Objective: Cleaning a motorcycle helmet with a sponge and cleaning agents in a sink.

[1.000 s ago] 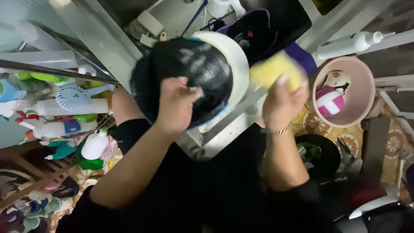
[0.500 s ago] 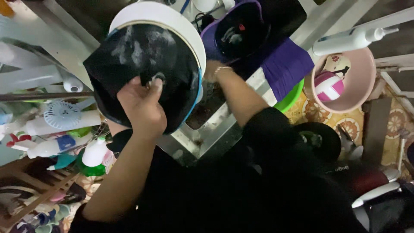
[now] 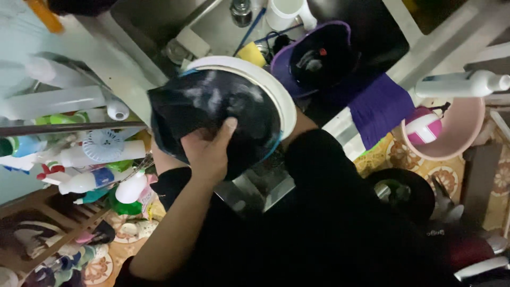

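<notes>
My left hand point(image 3: 210, 151) grips the near edge of a round white-rimmed container point(image 3: 276, 93), with the thumb lying on the shiny black bag point(image 3: 212, 106) that covers its face. White smears streak the black surface. I hold the container tilted over the edge of a metal sink point(image 3: 159, 21). My right arm, in a dark sleeve point(image 3: 324, 159), reaches behind the container, and that hand is hidden. A yellow sponge point(image 3: 252, 53) lies in the sink just past the rim.
A purple basin point(image 3: 313, 58) and a white mug point(image 3: 287, 13) sit in the sink, with a purple cloth point(image 3: 380, 109) on its edge. A pink bowl point(image 3: 457, 138) stands right. Spray bottles point(image 3: 95, 154) crowd a shelf left.
My right hand held the yellow sponge a second ago; the sponge now lies in the sink and that hand is behind the container. My left hand has slid to the container's near edge.
</notes>
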